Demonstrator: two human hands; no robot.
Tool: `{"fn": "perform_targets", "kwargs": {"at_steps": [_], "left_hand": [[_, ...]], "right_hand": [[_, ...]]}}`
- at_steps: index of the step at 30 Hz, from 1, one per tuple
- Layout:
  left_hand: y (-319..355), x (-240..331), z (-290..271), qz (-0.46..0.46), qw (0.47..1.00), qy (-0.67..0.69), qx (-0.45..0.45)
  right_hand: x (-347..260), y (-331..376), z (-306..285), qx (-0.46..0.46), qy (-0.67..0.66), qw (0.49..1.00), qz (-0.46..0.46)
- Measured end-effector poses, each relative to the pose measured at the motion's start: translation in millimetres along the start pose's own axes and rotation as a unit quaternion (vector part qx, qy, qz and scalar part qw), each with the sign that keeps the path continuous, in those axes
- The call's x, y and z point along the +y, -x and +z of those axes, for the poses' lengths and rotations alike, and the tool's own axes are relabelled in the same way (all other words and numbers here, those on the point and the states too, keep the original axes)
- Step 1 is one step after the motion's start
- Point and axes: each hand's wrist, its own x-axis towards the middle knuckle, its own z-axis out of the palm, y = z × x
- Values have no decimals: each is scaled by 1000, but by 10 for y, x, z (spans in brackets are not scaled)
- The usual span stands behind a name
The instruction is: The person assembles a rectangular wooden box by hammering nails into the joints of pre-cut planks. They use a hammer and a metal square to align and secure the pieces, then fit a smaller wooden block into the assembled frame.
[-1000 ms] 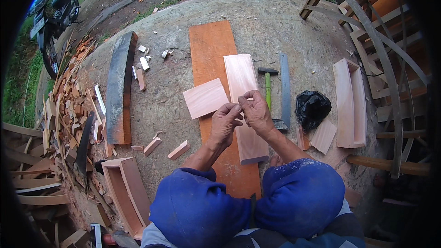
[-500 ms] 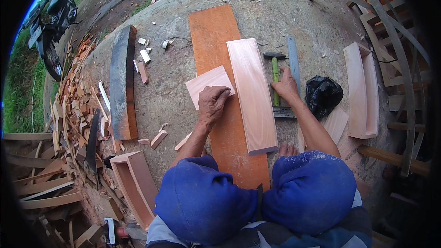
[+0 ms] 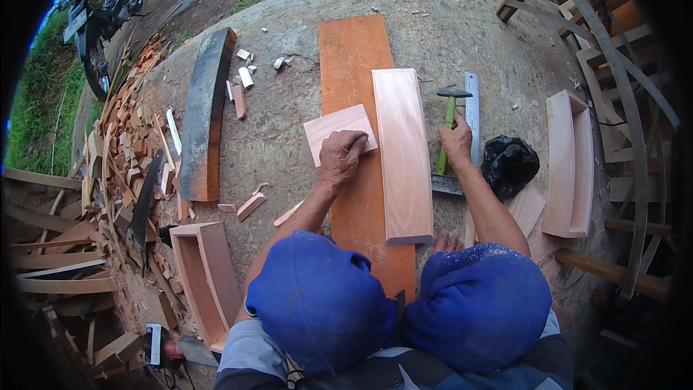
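Observation:
My right hand [image 3: 456, 141] is wrapped round the green handle of a hammer [image 3: 450, 112], its dark head pointing away from me. My left hand [image 3: 341, 159] is closed over the near right edge of a thin, pale square wooden panel [image 3: 336, 124]; what its fingers pinch, if anything, is hidden. The panel lies partly on a long orange-brown board [image 3: 354, 43] and juts past its left edge. Right of the panel, a long pale wooden box-like piece [image 3: 402, 159] rests on the same board, smooth face up. A steel ruler [image 3: 472, 112] lies just beyond the hammer.
A black plastic bag [image 3: 510, 162] sits right of my forearm. Open wooden boxes stand at right [image 3: 561, 166] and left [image 3: 220, 267]. A thick dark beam [image 3: 206, 119], a heap of offcuts [image 3: 130, 144] and a saw blade [image 3: 146, 198] lie left. Wooden frames [image 3: 624, 101] stand far right.
My right hand has gone from reaching at the hammer to gripping its handle, and the hammer has shifted slightly. My left hand stays on the panel. The whole view has shifted a little.

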Motion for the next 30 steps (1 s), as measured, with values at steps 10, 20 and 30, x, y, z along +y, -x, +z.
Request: {"fn": "perform_targets", "kwargs": {"at_steps": [10,20,30], "left_hand": [[14,-10,33,-11,1000,-26,0],[33,-1,25,26,997,-75,-12],[26,-7,32,27,996,-81,-15]], "right_hand": [[-650,394,-570,-56,-208,975,-49],[-850,1271,-514,-136,-35,957,-255],[-965,1352,-460,-174,59,921,-345]]}}
